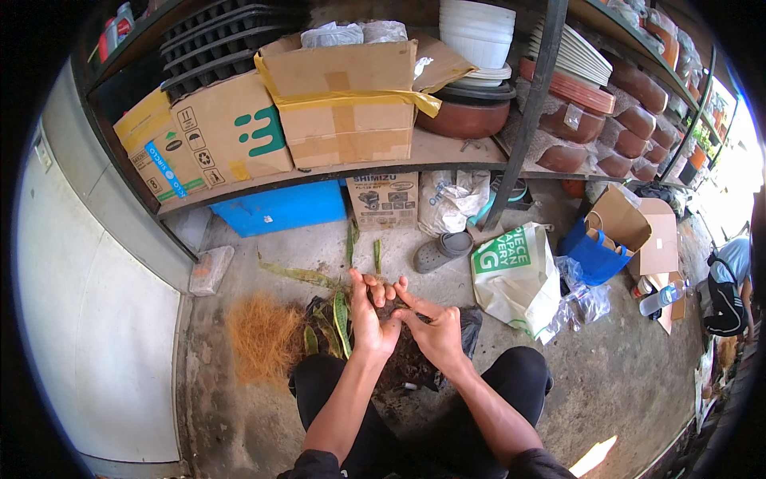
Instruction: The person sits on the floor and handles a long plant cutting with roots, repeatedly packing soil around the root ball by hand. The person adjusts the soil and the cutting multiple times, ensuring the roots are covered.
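Observation:
My left hand (372,320) is raised palm up with its fingers curled, over a patch of dark soil. My right hand (434,332) meets it from the side, thumb and index finger pointing at the left fingers. A small dark brown clump (386,306) shows between the hands; whether it is held or lies behind them I cannot tell. Variegated snake plant leaves (341,317) lie just left of my left hand. Loose dark soil (407,365) on black plastic (471,329) lies below, between my knees.
Orange-brown coconut fiber (266,338) is heaped at left. Ahead are a grey clog (443,251), a white-green bag (517,275) and a blue bag (598,248). A shelf (455,158) carries cardboard boxes (347,129) and pots (476,33). Another person (730,287) is at far right.

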The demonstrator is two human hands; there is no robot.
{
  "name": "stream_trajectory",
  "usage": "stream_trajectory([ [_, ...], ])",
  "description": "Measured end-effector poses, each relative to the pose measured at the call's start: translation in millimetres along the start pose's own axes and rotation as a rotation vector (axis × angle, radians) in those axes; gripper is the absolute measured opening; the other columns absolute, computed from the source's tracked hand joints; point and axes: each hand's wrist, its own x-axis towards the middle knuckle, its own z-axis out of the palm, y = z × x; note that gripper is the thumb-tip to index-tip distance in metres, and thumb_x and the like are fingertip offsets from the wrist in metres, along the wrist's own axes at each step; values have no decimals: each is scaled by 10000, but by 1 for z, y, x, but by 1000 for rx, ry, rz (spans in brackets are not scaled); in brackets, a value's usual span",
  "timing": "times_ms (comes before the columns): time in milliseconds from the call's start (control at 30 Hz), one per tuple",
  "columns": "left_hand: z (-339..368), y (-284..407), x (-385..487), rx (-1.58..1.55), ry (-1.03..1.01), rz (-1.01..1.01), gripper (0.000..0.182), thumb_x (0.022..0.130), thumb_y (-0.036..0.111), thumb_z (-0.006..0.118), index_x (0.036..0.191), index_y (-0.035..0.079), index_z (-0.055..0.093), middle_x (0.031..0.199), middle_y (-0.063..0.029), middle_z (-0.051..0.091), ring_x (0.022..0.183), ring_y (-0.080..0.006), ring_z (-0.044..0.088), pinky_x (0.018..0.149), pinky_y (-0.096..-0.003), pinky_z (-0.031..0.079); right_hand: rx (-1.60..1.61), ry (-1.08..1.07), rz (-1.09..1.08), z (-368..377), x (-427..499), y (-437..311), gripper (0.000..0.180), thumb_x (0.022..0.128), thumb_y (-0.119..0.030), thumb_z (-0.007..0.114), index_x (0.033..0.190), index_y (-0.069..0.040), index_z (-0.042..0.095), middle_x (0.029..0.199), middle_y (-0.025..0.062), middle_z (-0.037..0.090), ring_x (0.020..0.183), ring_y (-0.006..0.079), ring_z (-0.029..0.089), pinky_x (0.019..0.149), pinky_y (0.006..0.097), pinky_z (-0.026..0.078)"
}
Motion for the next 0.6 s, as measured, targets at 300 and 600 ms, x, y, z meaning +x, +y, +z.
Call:
stream_trajectory([
  [300,-7,15,5,482,-104,135,362,1041,379,436,935,54,555,714,-54,567,885,-221,621,957,-380,469,-28,-141,65,1,-3,3,520,832,-98,780,1311,0,600,1063,155,732,990,152,693,858,303,542],
  [600,3,23,3,838,-373,148,404,1036,374,386,1126,21,559,819,-92,644,1044,-270,645,988,-437,470,627,-218,328,1,-1,21,444,892,-39,720,1285,75,549,1130,98,678,981,116,644,891,265,523],
])
